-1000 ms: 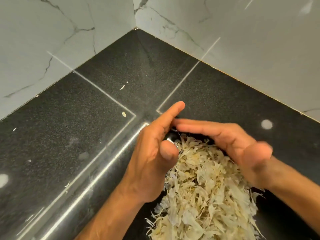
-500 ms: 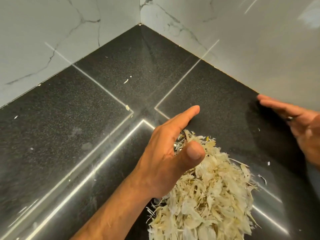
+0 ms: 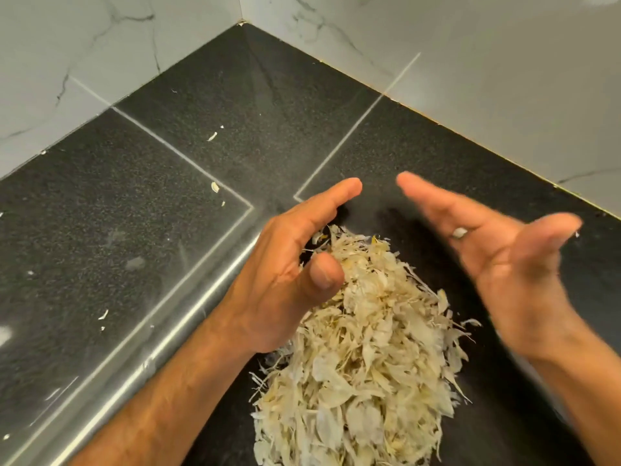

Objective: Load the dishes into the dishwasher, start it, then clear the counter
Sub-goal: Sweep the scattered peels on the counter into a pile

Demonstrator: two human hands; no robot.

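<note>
Now the person is on the last part of the job, I think, clearing the black tabletop (image 3: 168,250), because no dishes or dishwasher show here and a big pile of dry peels (image 3: 363,358) still lies on it, with small bits (image 3: 215,187) scattered farther left. The left hand (image 3: 289,274) rests against the pile's left side with fingers loose and holding nothing, and the right hand (image 3: 504,264) hangs just above its right side, blurry, palm open and fingers straight. No bowl, bin or bag shows, so the peels have nowhere to go yet.
</note>
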